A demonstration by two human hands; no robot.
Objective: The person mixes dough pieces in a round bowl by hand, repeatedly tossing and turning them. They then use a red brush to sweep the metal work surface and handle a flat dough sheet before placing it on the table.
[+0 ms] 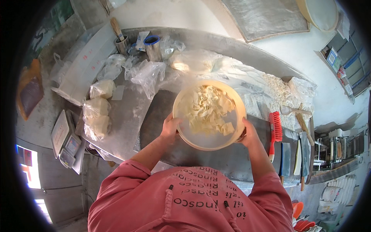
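A round flour sieve (211,147) with a pale rim is held up over the worktop by both hands. Cut pieces of flat dough (208,101) lie in it, some narrow and some squarish. My left hand (171,126) grips the left side of the rim, thumb over the edge. On the opposite side my right hand (247,132) grips the rim; its fingers are partly hidden below. Beneath the sieve is a dark board (162,116) on the worktop. White flour (232,68) is spread behind the sieve, blurred near it.
A red bristle brush (276,126), a cleaver (285,158) and another long blade (304,150) lie at the right. Bagged dough (97,113) and a scale (68,145) are at the left. Metal canisters (153,49), plastic bags (147,74) and a plastic bin (85,62) stand or lie at the back left.
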